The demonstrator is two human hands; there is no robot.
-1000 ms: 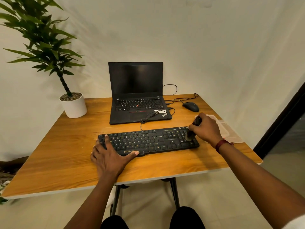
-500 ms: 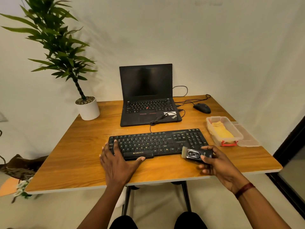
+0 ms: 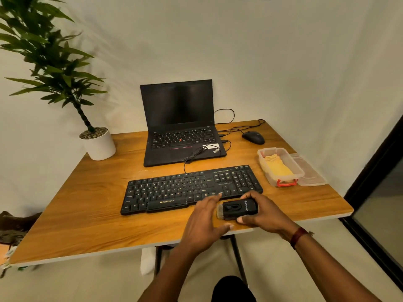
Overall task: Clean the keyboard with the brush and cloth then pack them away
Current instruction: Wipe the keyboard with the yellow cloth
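Keyboard [image 3: 192, 188] lies in the middle of the table [image 3: 87, 214] and no hand is on it now; one second ago the left hand pressed its near left part and the brush swept its right end. To its right, the open box [image 3: 294, 171] holds the yellow cloth [image 3: 278, 167], not yet used. The left hand [image 3: 205, 223] has come over, fingers loosely spread, beside the bristles. The right hand [image 3: 268, 214] grips the brush [image 3: 237, 209] just near of the keyboard, off the keys. Brushing seems finished; the cloth is probably next.
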